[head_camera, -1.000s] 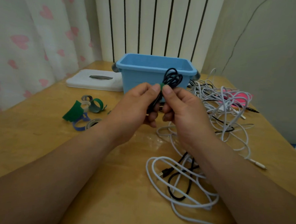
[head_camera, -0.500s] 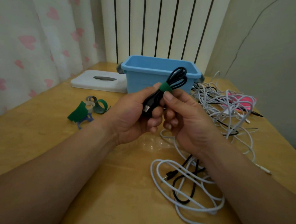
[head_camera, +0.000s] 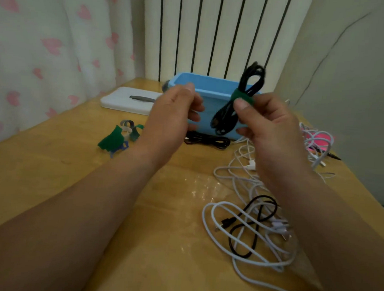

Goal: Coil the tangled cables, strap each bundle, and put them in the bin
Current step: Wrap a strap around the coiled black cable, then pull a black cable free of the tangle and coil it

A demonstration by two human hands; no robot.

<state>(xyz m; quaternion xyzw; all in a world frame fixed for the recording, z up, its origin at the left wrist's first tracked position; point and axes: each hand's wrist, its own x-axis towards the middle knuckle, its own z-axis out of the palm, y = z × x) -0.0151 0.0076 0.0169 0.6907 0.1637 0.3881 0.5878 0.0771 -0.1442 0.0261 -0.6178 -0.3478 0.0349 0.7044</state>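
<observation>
Just in front of the blue bin (head_camera: 207, 85), the right hand (head_camera: 270, 127) holds up a coiled black cable bundle (head_camera: 250, 81). Its thumb and fingertips pinch the bundle at the green strap (head_camera: 242, 96) wrapped round its middle. The left hand (head_camera: 172, 115) hovers beside it, also in front of the bin. It is apart from the bundle, fingers loosely bent, with nothing visible in them.

This bundle looks coiled and strapped, so for it only the drop into the bin seems to be left. The bin's inside is hidden, so I cannot tell what it already holds.

Much of the task is undone. A second black cable (head_camera: 207, 140) lies folded on the table (head_camera: 73, 183) at the foot of the bin, with no strap that I can see. A tangle of white cables (head_camera: 240, 176) with a black one through it spreads from the bin's right side toward the person. Spare straps (head_camera: 118, 137) lie to the bin's left.
</observation>
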